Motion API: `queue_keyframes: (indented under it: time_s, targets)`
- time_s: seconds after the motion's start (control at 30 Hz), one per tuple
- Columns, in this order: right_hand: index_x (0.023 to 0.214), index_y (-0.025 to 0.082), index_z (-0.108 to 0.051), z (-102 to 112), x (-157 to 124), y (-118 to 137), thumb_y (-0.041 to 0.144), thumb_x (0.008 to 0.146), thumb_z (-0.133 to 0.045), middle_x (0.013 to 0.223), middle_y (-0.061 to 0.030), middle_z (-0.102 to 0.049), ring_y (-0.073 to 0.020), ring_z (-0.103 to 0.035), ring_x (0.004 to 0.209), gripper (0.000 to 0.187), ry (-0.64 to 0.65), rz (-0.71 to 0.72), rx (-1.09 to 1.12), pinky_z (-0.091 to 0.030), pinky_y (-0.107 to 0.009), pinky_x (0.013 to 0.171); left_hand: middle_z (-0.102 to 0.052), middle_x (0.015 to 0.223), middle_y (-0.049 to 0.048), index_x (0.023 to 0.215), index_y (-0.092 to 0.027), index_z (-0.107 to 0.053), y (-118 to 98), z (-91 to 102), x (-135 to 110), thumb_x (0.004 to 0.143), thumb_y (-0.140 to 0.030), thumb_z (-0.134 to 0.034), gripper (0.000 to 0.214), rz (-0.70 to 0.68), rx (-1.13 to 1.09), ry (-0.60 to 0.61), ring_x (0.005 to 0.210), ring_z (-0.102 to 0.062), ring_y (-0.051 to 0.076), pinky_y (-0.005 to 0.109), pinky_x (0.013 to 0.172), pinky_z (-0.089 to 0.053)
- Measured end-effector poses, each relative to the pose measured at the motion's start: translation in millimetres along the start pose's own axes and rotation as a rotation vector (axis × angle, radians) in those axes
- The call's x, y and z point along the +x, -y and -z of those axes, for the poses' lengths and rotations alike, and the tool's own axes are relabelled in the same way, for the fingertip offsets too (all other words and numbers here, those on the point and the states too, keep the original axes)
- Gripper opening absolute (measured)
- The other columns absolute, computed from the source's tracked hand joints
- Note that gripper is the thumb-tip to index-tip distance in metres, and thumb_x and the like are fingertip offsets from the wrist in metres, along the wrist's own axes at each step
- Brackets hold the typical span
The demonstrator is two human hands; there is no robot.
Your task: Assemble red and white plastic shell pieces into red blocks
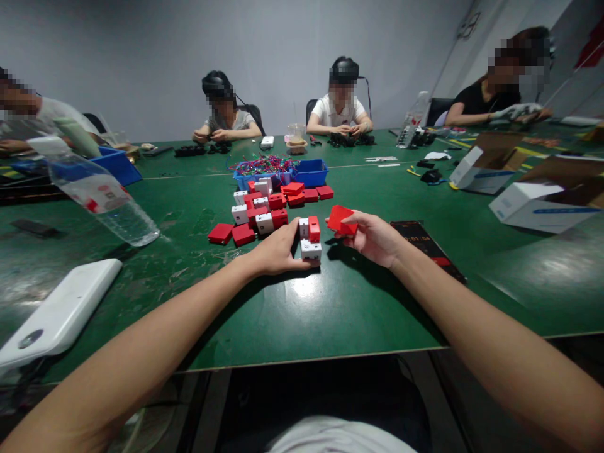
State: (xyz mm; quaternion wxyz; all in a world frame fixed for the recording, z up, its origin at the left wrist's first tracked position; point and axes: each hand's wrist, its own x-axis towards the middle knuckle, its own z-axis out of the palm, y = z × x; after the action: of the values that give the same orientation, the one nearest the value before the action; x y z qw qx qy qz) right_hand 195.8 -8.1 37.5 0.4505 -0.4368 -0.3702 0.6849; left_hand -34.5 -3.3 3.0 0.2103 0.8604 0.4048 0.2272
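Observation:
My left hand (276, 251) grips a small white and red box-like part (310, 240) standing on the green table (330, 302). My right hand (372, 238) holds a flat red cover piece (340, 219) pinched between thumb and fingers, just right of that part and slightly above the table. A heap of red and white parts (264, 211) lies a little beyond both hands.
A blue tray (311, 172) with coloured wires stands behind the heap. A water bottle (101, 198) and a white device (56, 314) lie at left, a phone (425, 245) at right, cardboard boxes (533, 201) far right. Several other people sit around the table.

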Motion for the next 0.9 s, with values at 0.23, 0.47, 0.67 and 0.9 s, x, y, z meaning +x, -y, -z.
queue_keyframes:
  time_s: [0.23,0.47,0.67,0.9]
  targets:
    - [0.103,0.023,-0.059,2.3,0.0,-1.5,0.012,0.07,-0.07,0.08,0.0018,-0.07,-0.0106,-0.058,0.055,0.037,0.032,0.034,0.0,-0.041,-0.022,0.05,-0.062,0.122,0.0153,0.13,-0.018,-0.042,-1.3,0.1,-0.1,0.07,-0.059,-0.075,0.08,-0.019,0.007,0.013,0.11,-0.062,0.034,0.05,0.097,-0.049]
    - [0.108,0.023,-0.059,1.6,-1.9,-4.8,0.006,0.055,-0.082,0.087,0.0034,-0.067,-0.0093,-0.058,0.063,0.061,0.114,0.109,-0.07,-0.04,-0.02,0.051,-0.063,0.12,0.0148,0.129,-0.017,-0.043,-6.0,1.9,-0.8,0.07,-0.059,-0.076,0.079,-0.002,-0.004,0.013,0.108,-0.063,0.033,0.048,0.095,-0.05]
    - [0.104,0.02,-0.066,4.6,3.0,-8.0,0.012,0.058,-0.087,0.085,0.0016,-0.069,-0.0096,-0.061,0.067,0.051,0.148,0.111,-0.094,-0.046,-0.02,0.058,-0.063,0.12,0.0143,0.127,-0.018,-0.045,-7.1,2.2,-0.5,0.068,-0.056,-0.078,0.077,-0.003,-0.036,-0.001,0.107,-0.063,0.033,0.049,0.095,-0.05]
    - [0.088,0.014,-0.076,9.5,9.0,-11.1,0.024,0.059,-0.091,0.088,-0.0045,-0.074,-0.0126,-0.063,0.079,0.034,0.179,0.136,-0.14,-0.047,-0.024,0.072,-0.061,0.121,0.0149,0.13,-0.017,-0.042,-6.2,1.6,0.1,0.072,-0.056,-0.075,0.078,-0.031,-0.016,0.016,0.106,-0.062,0.032,0.049,0.093,-0.05]
